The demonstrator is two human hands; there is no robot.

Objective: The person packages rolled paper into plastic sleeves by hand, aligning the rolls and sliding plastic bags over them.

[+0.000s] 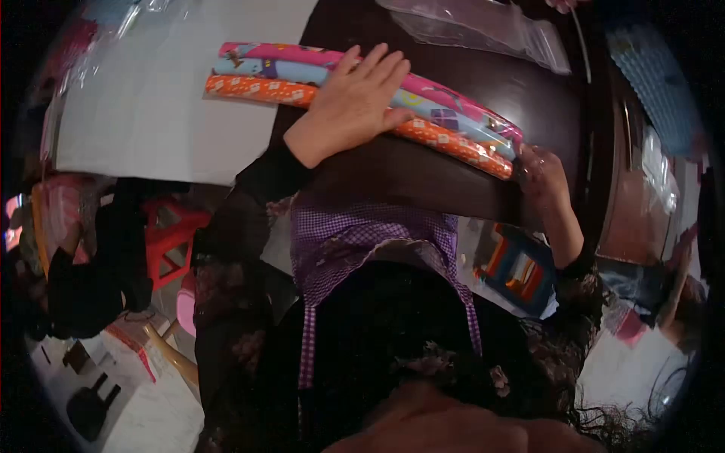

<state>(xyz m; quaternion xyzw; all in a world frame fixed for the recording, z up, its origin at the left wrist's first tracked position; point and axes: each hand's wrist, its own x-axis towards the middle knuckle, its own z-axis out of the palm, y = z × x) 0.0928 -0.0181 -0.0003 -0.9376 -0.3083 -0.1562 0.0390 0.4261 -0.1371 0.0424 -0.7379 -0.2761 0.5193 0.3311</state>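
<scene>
Above a purple checked apron (340,223), three patterned rolls (445,119) are covered midway by the spread left hand (351,106). Their ends are met by the right hand (545,177), its fingers bent; whether anything is pinched cannot be told. Beyond both hands, clear plastic (472,30) is seen.

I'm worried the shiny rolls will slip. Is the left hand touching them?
Touching. The head view shows the left hand lying palm down across the shiny rolls, fingers spread over them, with no gap visible.
</scene>
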